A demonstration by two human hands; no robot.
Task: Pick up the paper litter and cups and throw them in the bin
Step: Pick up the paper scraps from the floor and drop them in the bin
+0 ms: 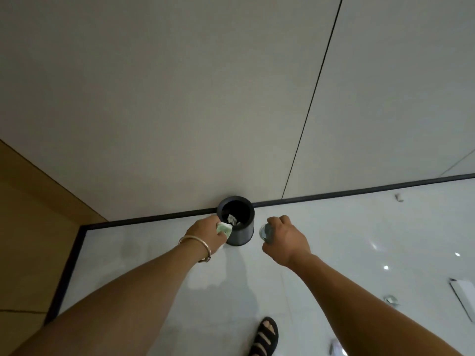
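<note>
White floor (pixel 334 240) meets the wall where the bin (pixel 241 236) stands, so I reach both arms out to it together. My left hand (pixel 205 231) pinches crumpled paper (pixel 224 229) at the rim, placed, I judge, to drop in. My right hand (pixel 288 240) curls round a clear cup (pixel 266 233) just beside the bin. More litter (pixel 390 300) lies well apart.

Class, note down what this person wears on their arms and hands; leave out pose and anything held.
The left forearm and right forearm are bare, with no sleeves in view; neither the left hand nor the right hand wears a glove. A thin, gold-toned metal bangle circles the left wrist. No watch or band shows on the right wrist.
</note>
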